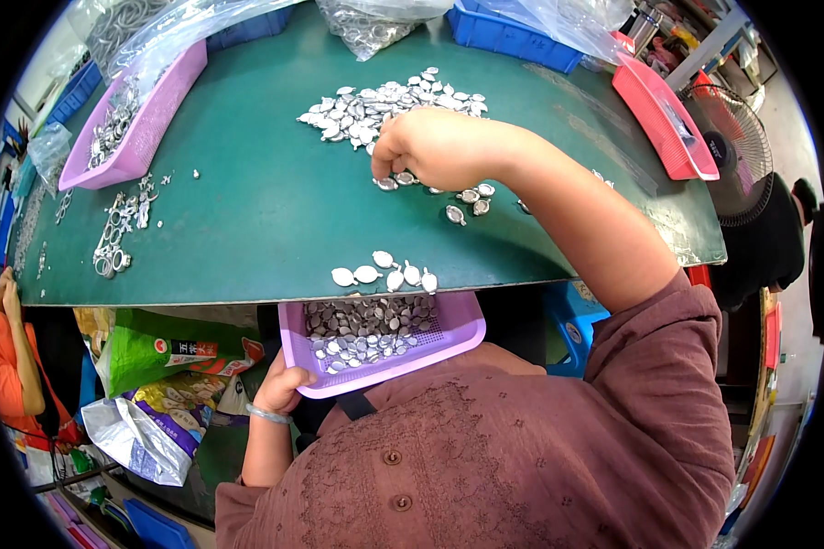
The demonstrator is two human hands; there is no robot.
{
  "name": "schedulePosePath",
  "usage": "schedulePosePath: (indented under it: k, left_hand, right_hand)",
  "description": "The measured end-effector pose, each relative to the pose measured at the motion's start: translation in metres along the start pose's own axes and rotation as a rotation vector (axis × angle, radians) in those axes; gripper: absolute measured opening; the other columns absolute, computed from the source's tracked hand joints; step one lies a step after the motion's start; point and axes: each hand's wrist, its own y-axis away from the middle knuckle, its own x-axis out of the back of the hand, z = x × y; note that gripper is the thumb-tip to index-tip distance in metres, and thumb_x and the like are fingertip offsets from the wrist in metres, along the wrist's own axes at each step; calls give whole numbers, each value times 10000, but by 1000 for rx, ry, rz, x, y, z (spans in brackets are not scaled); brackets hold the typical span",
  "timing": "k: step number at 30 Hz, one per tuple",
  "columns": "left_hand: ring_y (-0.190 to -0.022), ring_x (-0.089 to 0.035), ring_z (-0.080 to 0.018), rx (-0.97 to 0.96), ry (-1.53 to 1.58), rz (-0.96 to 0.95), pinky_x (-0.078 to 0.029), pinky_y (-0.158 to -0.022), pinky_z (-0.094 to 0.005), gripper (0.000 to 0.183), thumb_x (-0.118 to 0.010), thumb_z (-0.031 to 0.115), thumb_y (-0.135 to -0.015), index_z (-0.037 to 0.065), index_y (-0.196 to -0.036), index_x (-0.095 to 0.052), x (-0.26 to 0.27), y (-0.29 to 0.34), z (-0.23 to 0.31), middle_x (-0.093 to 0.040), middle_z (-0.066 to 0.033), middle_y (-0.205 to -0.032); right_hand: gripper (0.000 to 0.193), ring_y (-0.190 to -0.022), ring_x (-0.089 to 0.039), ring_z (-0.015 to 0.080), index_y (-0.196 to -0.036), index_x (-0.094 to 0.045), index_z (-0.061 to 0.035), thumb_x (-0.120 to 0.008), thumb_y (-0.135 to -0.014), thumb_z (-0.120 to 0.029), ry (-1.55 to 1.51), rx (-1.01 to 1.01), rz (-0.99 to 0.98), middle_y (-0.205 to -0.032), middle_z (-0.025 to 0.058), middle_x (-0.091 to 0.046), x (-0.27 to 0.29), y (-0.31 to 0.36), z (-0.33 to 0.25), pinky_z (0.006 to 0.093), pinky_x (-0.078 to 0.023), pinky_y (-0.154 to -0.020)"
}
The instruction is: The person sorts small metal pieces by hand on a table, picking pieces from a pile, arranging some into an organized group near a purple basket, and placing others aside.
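My left hand (282,384) grips the near left corner of a purple plastic basket (389,377), which sits against my body just below the table edge. Many small oval silver metal pieces (366,348) lie inside it. Over the green table my right hand (435,146) reaches out with fingers curled down among similar oval pieces; whatever its fingertips hold is hidden. Beyond it spreads a heap of the pieces (352,114). Several with dished faces (467,196) lie beside and below that hand. A small group (395,274) rests near the table's front edge, above the basket.
A pink-purple basket of metal parts (146,119) stands at the left, with loose parts (114,233) near it. Blue bins (513,38) and plastic bags line the back. A red basket (664,119) and a fan (737,151) are at right. Another person's orange sleeve shows far left.
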Motion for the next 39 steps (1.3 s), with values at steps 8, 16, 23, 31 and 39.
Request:
schedulePosePath:
  k: [8, 16, 23, 31, 39]
  left_hand:
    - [-930, -545, -209, 5, 11, -10, -438, -819, -305, 640, -552, 40, -560, -51, -1179, -415, -4, 0, 1, -548, -102, -1021]
    - [-952, -533, -219, -8, 9, -25, -422, -841, -318, 634, -560, 42, -556, -46, -1169, -422, 0, 1, -1, -543, -101, -1030]
    - [-939, -534, -212, -1, -14, -4, -425, -824, -308, 634, -558, 53, -555, -48, -1166, -426, 2, -1, -2, -543, -97, -1023]
    - [-940, -540, -217, -16, 12, -11, -431, -830, -313, 636, -555, 51, -552, -50, -1165, -424, -2, -1, 1, -545, -104, -1026]
    - [-926, -545, -217, -12, 9, -9, -434, -827, -312, 639, -555, 43, -550, -50, -1168, -420, -1, 0, 0, -546, -105, -1025]
  right_hand:
    - [203, -863, -567, 193, -974, -594, 13, -460, -824, -9, -194, -117, 283, -892, 108, -602, 9, 55, 25, 305, -445, -781]
    - [273, -962, -549, 159, -1107, -527, 49, -420, -892, -82, -663, -303, 464, -1006, 91, -604, -8, 112, 15, 289, -421, -861]
    - [295, -1017, -523, 153, -1136, -526, 34, -421, -907, -119, -709, -260, 581, -1064, 88, -590, -20, 111, 15, 292, -391, -900]
    - [386, -1227, -372, 306, -1262, -415, -19, -446, -904, -161, -249, -17, 461, -1314, 182, -394, -51, 87, 3, 359, -301, -1009]
    - [608, -1233, -311, 410, -1274, -388, -24, -551, -824, -400, 42, 129, 371, -1324, 251, -328, -63, 65, -18, 462, -229, -1037]
